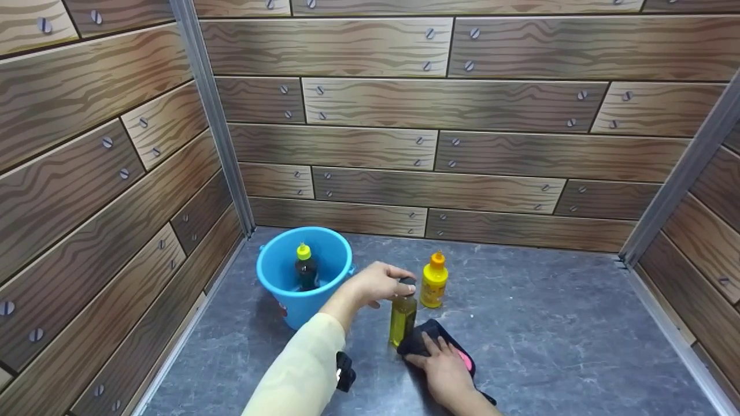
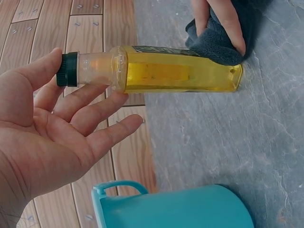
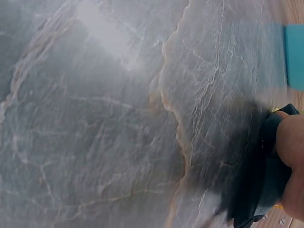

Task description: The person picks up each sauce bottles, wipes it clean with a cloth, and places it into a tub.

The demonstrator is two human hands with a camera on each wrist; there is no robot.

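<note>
Though masked overhead, left hand open beside bottle.

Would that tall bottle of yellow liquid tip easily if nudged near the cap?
Probably: the bottle is tall and narrow on smooth stone. It looks nearly full, so likely heavy for its size. The left hand sits open at its cap, not gripping it.
</note>
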